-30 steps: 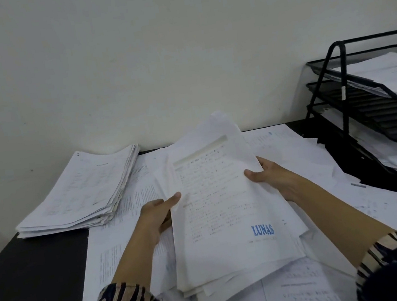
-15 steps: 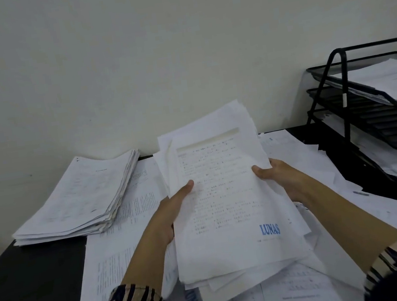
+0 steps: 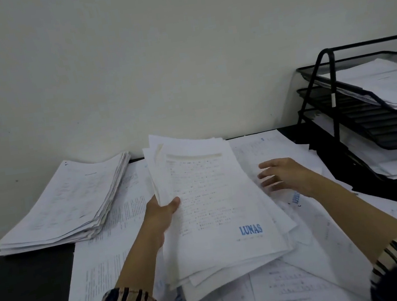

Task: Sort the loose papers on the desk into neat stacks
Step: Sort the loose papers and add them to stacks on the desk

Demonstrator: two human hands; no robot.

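Right hand off bundle

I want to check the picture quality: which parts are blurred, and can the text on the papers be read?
Head view: the right hand is smeared by motion blur; the left hand gripping the bundle of papers is sharper; only the blue stamp reads, "LUNAS"; the small print is too soft; the light is dim and even.

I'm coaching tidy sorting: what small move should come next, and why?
Probably bring the right hand back to the bundle's right edge. Only the left hand holds it, and its lower sheets fan out unevenly, so squaring them needs both hands.
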